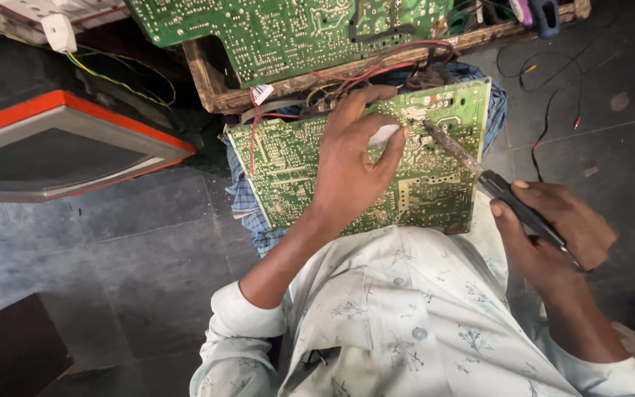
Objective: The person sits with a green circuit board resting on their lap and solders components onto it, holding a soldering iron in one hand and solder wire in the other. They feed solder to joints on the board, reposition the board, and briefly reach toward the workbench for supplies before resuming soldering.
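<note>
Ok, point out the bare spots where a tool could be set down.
Free: grey floor tiles between the orange-rimmed screen and the left hand; dark floor right of the circuit board, past thin wires. Crowded: the board under the soldering iron in the right hand, and the wooden crate.

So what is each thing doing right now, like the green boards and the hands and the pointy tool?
Left hand: pressed flat on the board, fingers spread.
Right hand: closed around the tool's handle.
Soldering iron: held slanted, tip touching the board.
Green circuit board: lying on the lap, solder side up.
Second circuit board: propped in the wooden crate.
Red and black wires: loose, tangled between the boards.
Television set: screen dark.
</note>
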